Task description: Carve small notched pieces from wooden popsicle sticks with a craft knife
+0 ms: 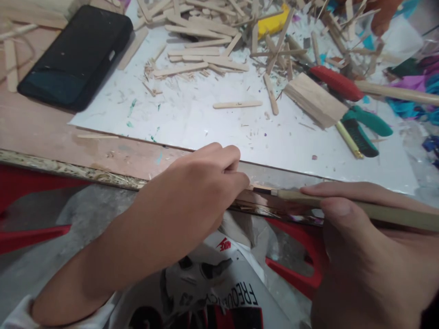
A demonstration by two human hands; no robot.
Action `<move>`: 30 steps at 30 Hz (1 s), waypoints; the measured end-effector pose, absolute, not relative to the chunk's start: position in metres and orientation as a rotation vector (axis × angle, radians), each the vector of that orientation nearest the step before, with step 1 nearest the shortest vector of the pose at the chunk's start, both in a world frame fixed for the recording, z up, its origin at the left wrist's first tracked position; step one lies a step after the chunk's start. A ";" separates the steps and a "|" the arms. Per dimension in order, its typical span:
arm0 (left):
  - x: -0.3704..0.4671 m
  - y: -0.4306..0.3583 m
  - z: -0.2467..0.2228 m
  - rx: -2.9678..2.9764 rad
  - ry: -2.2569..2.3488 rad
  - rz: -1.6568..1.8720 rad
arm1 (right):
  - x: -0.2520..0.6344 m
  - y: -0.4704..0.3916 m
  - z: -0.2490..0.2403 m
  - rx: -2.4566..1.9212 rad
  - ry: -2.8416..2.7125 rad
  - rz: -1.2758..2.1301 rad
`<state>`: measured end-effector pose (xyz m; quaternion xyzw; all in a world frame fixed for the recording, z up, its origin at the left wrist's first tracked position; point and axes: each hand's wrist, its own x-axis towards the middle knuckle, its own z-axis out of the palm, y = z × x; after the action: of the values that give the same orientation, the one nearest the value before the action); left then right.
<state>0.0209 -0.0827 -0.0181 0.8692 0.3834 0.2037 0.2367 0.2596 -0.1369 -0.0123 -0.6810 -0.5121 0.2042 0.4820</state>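
My left hand [209, 183] is closed at the table's near edge, its fingers curled under. A thin pale strip of wood [256, 186] shows at its fingertips; the rest is hidden by the hand. My right hand [363, 237] grips a slim knife-like tool [298, 196] with a long pale handle, thumb on one side and index finger along the other. Its short dark blade [263, 190] points left and lies against the strip, close to my left fingers. Whether the blade has cut in, I cannot tell.
White paper [185, 125] covers much of the table, with several craft sticks [202, 29] heaped at the back. A black phone [78, 55] lies left. A wood block [315, 100], red-handled tool [336, 82] and green-handled pliers [370, 121] lie right. Another person's hand [380, 16] shows at top right.
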 end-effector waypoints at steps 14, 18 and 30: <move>0.018 -0.082 -0.019 2.365 1.053 0.534 | 0.259 -0.137 -0.012 -1.625 -1.232 0.550; 0.019 -0.083 -0.019 2.366 1.056 0.541 | 0.260 -0.133 -0.014 -1.620 -1.224 0.565; 0.020 -0.084 -0.018 2.374 1.076 0.532 | 0.257 -0.136 -0.013 -1.629 -1.205 0.488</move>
<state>0.0195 -0.0838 -0.0181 0.8666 0.3928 0.1944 0.2384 0.2567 -0.1358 -0.0134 -0.6748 -0.4991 0.2023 0.5046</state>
